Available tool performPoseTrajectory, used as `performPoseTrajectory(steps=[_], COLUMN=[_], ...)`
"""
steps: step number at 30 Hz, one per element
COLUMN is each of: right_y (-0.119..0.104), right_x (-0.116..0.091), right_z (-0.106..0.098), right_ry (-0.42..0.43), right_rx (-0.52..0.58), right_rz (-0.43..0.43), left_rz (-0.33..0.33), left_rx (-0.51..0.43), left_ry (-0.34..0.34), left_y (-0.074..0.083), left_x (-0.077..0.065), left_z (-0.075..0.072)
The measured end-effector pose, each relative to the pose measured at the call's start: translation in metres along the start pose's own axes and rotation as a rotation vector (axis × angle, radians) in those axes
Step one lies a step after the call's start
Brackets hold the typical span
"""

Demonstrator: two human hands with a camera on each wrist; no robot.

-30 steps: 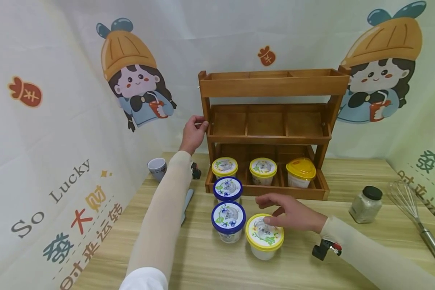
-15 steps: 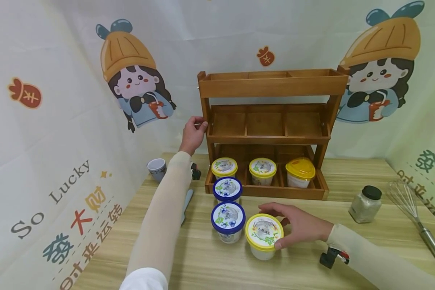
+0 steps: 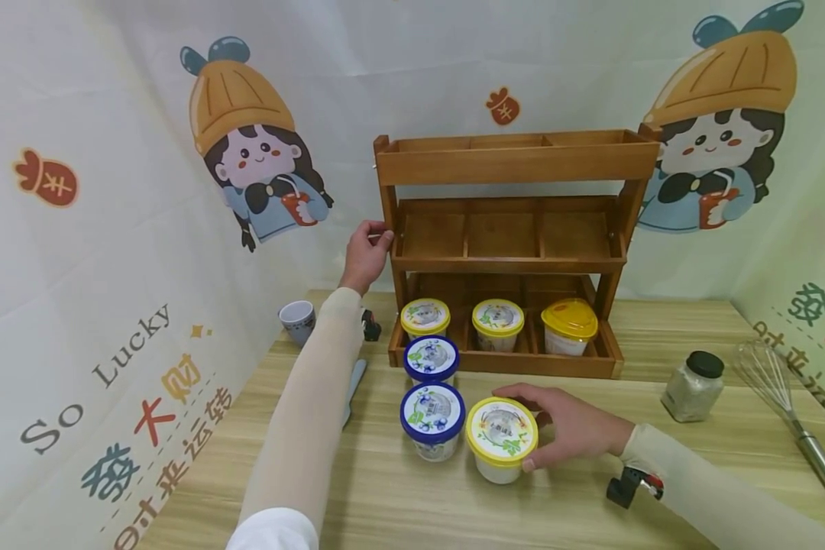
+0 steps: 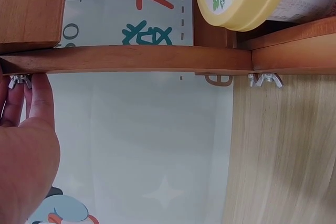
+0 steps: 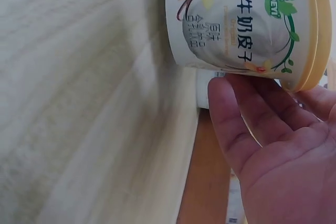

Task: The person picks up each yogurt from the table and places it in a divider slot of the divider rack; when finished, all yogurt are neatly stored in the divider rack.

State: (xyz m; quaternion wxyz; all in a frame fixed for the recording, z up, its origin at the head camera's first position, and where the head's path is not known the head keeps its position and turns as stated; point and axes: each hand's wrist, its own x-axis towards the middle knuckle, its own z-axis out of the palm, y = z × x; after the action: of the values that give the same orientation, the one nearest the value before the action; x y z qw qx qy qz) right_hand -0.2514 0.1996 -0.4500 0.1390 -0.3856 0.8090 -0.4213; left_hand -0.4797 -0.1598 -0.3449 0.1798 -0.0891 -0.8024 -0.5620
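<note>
A: What does the head view show?
B: The right hand (image 3: 580, 428) grips a round white tub with a flat yellow lid (image 3: 500, 431), thumb on the near side, in front of a brown wooden three-tier rack (image 3: 519, 166). I'd call the step securing that tub. The next move probably calls for raising it clear of the round blue-lidded tub (image 3: 431, 416) just beside it.
A: And the containers?
B: The rack's lower tier (image 3: 516, 363) has a yellow-lidded tub (image 3: 425, 315) in the left compartment, another yellow-lidded tub (image 3: 498, 317) in the middle, and a tub with a domed yellow lid (image 3: 571, 325) at right. Lids hide their contents. The clear black-capped jar (image 3: 693, 387) seems to hold something pale.
A: Left wrist view?
B: The left hand (image 4: 26, 161) touches the brown wooden upright (image 4: 147, 59) by a silvery metal wing nut (image 4: 20, 81). Clamped or merely resting, I can't tell.
A: Right wrist view?
B: Fingers curl against the gripped tub's side, label showing. Whether its base touches the pale wood-grain table (image 5: 79, 129), I can't tell.
</note>
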Motion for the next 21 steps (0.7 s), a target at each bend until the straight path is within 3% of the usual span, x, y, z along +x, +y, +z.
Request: performPoseTrajectory(steps=[13, 21], right_y=[-0.013, -0.022], right_x=[0.0, -0.001], right_z=[-0.02, -0.04], right_ry=[0.177, 0.275], right_rx=[-0.095, -0.091], right_rz=[-0.006, -0.004], left_rz=[0.0, -0.006], left_rx=[0.0, 0.002], left_ry=[-0.013, -0.013], left_y=[0.0, -0.001], left_x=[0.002, 0.001], left_z=[-0.001, 0.0])
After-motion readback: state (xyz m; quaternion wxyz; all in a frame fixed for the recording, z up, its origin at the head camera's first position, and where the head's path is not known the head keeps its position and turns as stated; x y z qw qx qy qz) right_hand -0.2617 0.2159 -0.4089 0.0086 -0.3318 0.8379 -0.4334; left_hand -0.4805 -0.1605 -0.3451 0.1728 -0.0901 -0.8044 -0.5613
